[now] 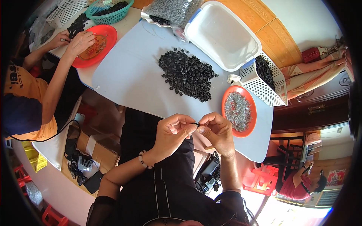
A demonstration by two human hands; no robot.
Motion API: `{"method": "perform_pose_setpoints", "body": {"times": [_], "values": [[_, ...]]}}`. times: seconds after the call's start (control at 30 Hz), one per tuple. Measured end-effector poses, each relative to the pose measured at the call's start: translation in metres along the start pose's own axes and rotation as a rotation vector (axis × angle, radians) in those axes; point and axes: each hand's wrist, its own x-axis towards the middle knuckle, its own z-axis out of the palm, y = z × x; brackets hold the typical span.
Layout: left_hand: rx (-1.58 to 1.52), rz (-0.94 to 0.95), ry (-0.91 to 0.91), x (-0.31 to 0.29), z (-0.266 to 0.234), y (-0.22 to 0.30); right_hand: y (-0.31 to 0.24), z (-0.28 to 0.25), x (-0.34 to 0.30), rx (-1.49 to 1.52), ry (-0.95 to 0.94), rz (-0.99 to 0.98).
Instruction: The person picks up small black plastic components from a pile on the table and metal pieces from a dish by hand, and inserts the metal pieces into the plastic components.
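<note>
Just off the table's near edge, my left hand (174, 132) and my right hand (218, 133) meet fingertip to fingertip. Between them they pinch a small black part (196, 124), mostly covered by thumbs and forefingers. Beyond my hands a heap of small black plastic parts (186, 75) lies on the pale blue table (126, 71). Close to my right hand stands an orange-red plate (253, 113), filled with small shiny clear or silvery pieces (237, 111). Whether such a piece is in my fingers cannot be made out.
A white tub (222, 34) and a perforated white basket (260, 81) of black parts stand at the far right. A bag of grey pieces (171, 11) lies at the back. Leftward, a co-worker's hands (81, 43) work over a red plate (112, 37), near a green basket (117, 16).
</note>
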Motion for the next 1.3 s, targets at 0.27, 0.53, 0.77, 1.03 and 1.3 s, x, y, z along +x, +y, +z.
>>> {"method": "perform_pose_setpoints", "body": {"times": [0.27, 0.53, 0.77, 1.03, 1.3], "values": [[0.018, -0.056, 0.001, 0.001, -0.001, 0.001, -0.005, -0.009, 0.005, -0.27, -0.009, -0.042], [0.069, -0.077, 0.029, -0.002, -0.015, 0.002, -0.059, -0.132, 0.074, -0.851, 0.682, -0.492], [0.14, -0.108, 0.105, -0.004, -0.023, 0.002, -0.064, -0.159, 0.112, -1.114, 0.647, -0.506], [0.143, -0.093, 0.108, -0.005, -0.026, 0.003, 0.021, -0.109, 0.158, -1.295, 0.179, -0.295], [0.139, -0.085, 0.131, -0.005, -0.029, 0.003, 0.018, -0.104, 0.153, -1.253, 0.18, -0.278]]}}
